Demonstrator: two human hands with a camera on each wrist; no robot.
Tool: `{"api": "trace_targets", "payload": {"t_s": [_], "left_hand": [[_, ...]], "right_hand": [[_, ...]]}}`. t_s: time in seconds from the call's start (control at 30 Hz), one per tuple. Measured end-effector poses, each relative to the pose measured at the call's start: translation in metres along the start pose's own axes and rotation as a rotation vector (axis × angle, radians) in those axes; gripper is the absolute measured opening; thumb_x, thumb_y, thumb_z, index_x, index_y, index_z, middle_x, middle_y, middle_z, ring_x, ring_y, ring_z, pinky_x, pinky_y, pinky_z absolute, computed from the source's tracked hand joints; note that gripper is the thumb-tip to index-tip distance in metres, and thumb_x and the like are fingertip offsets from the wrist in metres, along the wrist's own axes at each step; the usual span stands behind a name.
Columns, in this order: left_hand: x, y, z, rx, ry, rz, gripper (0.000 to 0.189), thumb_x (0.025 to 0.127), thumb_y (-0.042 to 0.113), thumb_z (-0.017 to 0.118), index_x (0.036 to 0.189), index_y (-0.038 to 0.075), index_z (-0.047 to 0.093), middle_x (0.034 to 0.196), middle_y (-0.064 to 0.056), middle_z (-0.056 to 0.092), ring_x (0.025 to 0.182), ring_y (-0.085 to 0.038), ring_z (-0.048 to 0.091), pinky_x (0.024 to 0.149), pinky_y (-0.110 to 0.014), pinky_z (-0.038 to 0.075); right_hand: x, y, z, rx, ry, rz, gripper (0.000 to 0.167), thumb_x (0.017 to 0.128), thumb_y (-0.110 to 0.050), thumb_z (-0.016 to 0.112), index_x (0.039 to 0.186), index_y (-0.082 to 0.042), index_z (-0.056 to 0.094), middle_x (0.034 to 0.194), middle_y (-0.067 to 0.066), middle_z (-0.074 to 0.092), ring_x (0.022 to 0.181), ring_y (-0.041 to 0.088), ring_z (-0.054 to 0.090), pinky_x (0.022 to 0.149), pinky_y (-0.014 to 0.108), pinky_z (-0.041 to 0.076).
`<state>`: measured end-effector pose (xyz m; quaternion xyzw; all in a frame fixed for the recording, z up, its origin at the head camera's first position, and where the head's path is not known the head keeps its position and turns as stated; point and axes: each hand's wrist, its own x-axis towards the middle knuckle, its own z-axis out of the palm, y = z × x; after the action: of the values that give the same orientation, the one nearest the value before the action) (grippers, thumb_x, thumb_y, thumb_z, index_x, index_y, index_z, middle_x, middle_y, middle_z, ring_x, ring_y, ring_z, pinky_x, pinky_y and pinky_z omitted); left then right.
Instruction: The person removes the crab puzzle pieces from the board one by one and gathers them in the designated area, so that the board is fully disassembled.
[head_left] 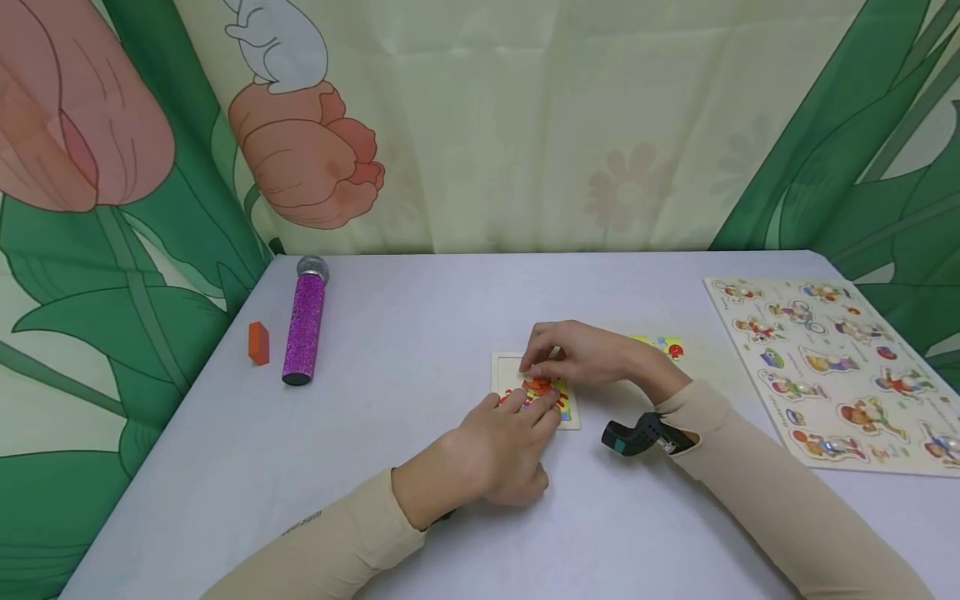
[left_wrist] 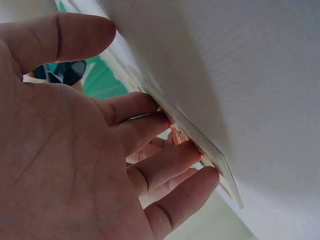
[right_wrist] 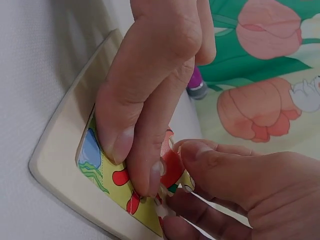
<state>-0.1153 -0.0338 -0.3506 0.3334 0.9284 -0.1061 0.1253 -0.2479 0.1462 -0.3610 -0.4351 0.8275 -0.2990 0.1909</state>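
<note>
A small wooden puzzle board [head_left: 572, 417] with a pale raised frame lies at mid-table under both hands. My left hand [head_left: 504, 450] rests on it, fingertips [right_wrist: 122, 145] pressing the yellow, red and blue pieces inside the frame. In the left wrist view, the left fingers extend to the board and the thumb stands apart. At the board's far side, my right hand [head_left: 581, 352] pinches a red puzzle piece [right_wrist: 172, 165] between thumb and fingers. That piece is tilted, and its lower edge is hidden by fingers.
Colourful yellow pieces [head_left: 667, 343] lie behind the right wrist, partly hidden by it. A large picture board [head_left: 847, 375] covers the table's right side. On the left are a purple glittery microphone [head_left: 305, 325] and an orange block [head_left: 258, 343]. A printed curtain [head_left: 525, 125] hangs behind the table.
</note>
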Motion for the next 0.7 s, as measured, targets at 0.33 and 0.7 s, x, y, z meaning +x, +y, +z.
{"api": "trace_targets", "payload": {"t_s": [0.33,0.7], "left_hand": [[0.0003,0.0001,0.0005,0.009,0.013,-0.004,0.067,0.098,0.042,0.049,0.158,0.018,0.034,0.169,0.006,0.027,0.148,-0.02,0.033,0.11,-0.042,0.041],[0.001,0.0002,0.0002,0.011,-0.007,-0.004,0.067,0.098,0.044,0.049,0.159,0.018,0.033,0.169,0.007,0.025,0.146,-0.02,0.034,0.109,-0.042,0.041]], "right_hand": [[-0.0005,0.0011,-0.0019,0.046,-0.045,-0.028,0.016,0.1,-0.013,0.067,0.113,-0.016,0.075,0.108,-0.006,0.07,0.096,0.014,0.065,0.092,0.036,0.055],[-0.0019,-0.0001,-0.0002,0.042,-0.001,-0.022,0.019,0.1,-0.006,0.066,0.113,-0.017,0.074,0.107,-0.008,0.071,0.097,0.014,0.067,0.092,0.033,0.055]]}}
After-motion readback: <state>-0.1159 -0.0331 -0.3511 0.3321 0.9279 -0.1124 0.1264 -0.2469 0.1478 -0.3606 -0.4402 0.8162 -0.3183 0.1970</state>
